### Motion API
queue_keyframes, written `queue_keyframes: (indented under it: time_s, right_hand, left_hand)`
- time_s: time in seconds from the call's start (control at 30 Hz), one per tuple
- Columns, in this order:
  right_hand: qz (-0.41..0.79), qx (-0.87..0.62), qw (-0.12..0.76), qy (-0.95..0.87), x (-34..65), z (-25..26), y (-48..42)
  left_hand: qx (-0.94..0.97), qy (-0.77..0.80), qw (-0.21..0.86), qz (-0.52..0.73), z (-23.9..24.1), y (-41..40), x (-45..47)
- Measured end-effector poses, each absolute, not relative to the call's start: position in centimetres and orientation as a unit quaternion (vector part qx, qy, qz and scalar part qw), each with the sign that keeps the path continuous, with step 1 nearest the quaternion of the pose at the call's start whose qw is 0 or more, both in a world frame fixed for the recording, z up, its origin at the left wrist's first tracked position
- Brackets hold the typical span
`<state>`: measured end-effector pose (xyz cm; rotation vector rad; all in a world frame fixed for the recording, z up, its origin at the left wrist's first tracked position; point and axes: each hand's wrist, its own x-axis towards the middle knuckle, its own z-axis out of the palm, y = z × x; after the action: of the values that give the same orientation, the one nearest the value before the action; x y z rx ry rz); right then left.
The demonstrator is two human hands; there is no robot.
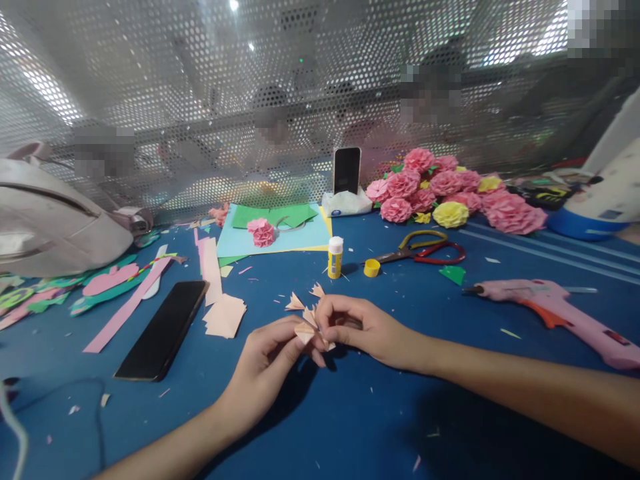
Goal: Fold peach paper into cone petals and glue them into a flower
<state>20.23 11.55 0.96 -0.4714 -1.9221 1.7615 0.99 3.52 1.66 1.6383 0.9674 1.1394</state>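
My left hand (273,360) pinches a small folded piece of peach paper (305,332) between thumb and fingers. Close against it, my right hand (363,327) has its fingertips closed at the edge of the same paper; part of that grip is hidden. Just beyond the fingers lie several folded peach paper pieces, one of them a fan-shaped petal (295,303). A stack of peach paper squares (226,316) rests to the left. An uncapped glue stick (335,259) stands upright behind the hands, its yellow cap (371,269) beside it.
Scissors (417,253) and a pink glue gun (555,310) lie on the right. Pink and yellow paper flowers (420,190) are heaped at the back. A black phone (163,331) lies left, near a bag (60,213). Another phone (347,171) stands by a perforated metal screen (200,100).
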Motion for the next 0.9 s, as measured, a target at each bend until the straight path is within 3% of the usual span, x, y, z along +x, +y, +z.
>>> queue_keyframes:
  time_s: [0.5, 0.67, 0.9]
  right_hand:
    - [0.623, -0.19, 0.253, -0.716, 20.4, 1.5, 11.3]
    - [0.635, -0.195, 0.287, -0.69, 20.3, 1.7, 11.1]
    - [0.553, -0.179, 0.306, -0.754, 20.6, 1.8, 10.8]
  left_hand:
    - [0.712, 0.391, 0.391, 0.432, 1.4, 3.3, 1.1]
    - [0.665, 0.375, 0.462, 0.451, 1.3, 3.8, 0.9]
    - [0.538, 0.309, 0.612, 0.49, 0.2, 4.3, 0.6]
